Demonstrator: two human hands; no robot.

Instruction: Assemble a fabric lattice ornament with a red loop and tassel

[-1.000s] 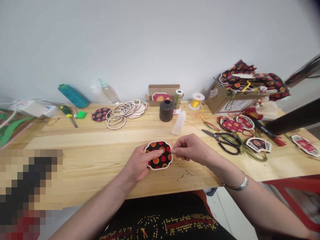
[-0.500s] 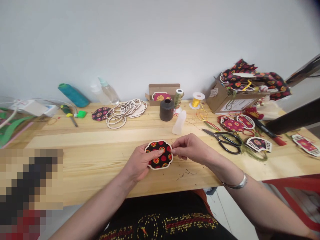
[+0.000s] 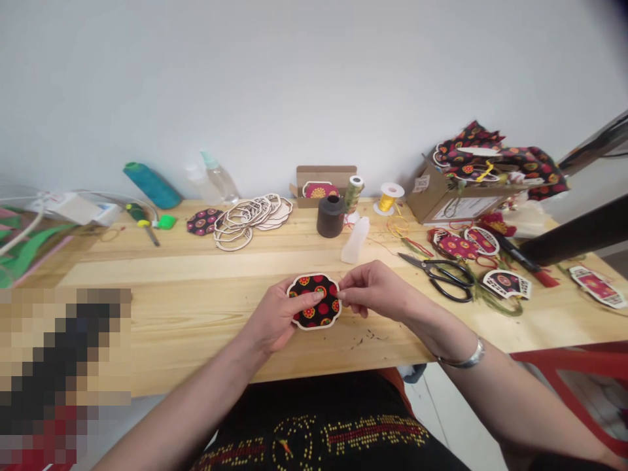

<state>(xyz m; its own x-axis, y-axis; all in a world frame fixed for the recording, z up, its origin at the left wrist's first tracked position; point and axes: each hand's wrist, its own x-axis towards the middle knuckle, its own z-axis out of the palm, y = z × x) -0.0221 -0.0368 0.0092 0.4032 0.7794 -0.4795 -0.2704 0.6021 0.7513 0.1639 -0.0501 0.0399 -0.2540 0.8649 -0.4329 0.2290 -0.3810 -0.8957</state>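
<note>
A scalloped plaque [image 3: 321, 313] with a pale wooden rim and black fabric patterned in red and yellow is in my left hand [image 3: 280, 313]. The left thumb lies across its face and the other fingers go behind it. At the plaque's right edge, the thumb and forefinger of my right hand [image 3: 375, 291] are pinched together. Whatever sits between those fingertips is too small to make out. Black-handled scissors [image 3: 444, 275] lie open to the right of that hand. A translucent white bottle [image 3: 355, 241] stands just beyond my hands.
Pale wooden frames [image 3: 250, 219] are heaped at the back left, near a screwdriver [image 3: 142, 224] and a teal thread cone [image 3: 152, 185]. Behind the bottle stand a black spool [image 3: 330, 216] and a yellow thread spool [image 3: 390, 198]. A cardboard box [image 3: 454, 199] of fabric pieces and a black post [image 3: 579, 226] occupy the right.
The view has shifted slightly, so the table's things sit a little further right. My hands keep nearly the same hold on the plaque.
</note>
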